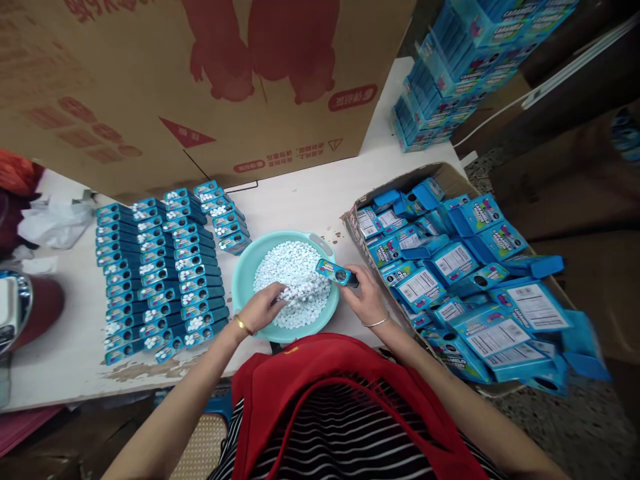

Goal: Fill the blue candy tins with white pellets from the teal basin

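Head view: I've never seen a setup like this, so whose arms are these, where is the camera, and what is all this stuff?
There is no machine here: a person works with bare hands, and the single picture comes from a camera worn on their head, looking forward and down. On the white table sits a turquoise basin of small white pellets. The left hand has its fingertips among them; the right hand holds a small blue box over the rim. Rows of similar boxes stand to the left, an open carton of blue boxes lies to the right, and a large cardboard box stands behind.
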`<action>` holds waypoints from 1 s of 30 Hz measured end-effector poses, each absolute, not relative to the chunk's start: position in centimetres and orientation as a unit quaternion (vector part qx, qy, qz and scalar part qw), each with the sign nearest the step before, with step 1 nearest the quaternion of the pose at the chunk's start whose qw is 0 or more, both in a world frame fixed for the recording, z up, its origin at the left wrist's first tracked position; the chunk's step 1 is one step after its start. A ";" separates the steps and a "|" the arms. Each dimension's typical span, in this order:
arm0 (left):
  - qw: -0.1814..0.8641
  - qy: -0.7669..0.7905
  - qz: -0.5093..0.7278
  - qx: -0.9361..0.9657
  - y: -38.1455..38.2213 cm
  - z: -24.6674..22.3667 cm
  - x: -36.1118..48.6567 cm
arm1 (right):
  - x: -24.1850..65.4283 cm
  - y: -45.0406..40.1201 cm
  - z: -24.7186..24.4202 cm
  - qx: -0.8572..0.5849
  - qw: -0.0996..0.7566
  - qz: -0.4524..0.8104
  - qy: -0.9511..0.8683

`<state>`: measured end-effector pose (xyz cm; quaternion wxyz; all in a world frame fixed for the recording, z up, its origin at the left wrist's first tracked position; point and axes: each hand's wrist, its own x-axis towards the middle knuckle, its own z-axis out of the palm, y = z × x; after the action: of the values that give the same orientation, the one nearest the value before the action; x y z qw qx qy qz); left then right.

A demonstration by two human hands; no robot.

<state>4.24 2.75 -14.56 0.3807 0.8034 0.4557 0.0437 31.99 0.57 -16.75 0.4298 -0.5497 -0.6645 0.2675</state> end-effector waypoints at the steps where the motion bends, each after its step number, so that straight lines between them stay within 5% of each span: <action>1: 0.375 0.446 0.054 0.811 2.9 -12.9 4.0 | 31.8 0.6 -16.8 -0.544 0.421 0.267 -0.675; 13: 0.114 0.444 -0.206 0.865 3.7 -1.9 10.2 | 28.4 0.9 -17.0 -0.465 0.380 0.235 -0.765; 19: 0.048 0.420 -0.218 0.880 3.1 0.9 12.0 | 28.2 1.0 -17.4 -0.460 0.400 0.256 -0.751; 23: 0.088 0.488 -0.183 0.849 4.6 -2.4 7.8 | 29.0 1.0 -17.6 -0.484 0.399 0.266 -0.732; 30: 0.256 0.558 -0.166 0.772 5.6 -17.7 2.5 | 31.2 1.3 -16.9 -0.523 0.413 0.284 -0.690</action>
<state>2.50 5.56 -17.68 0.2558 0.7719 0.5579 -0.1658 31.23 1.30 -16.90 0.4131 -0.5225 -0.6899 0.2836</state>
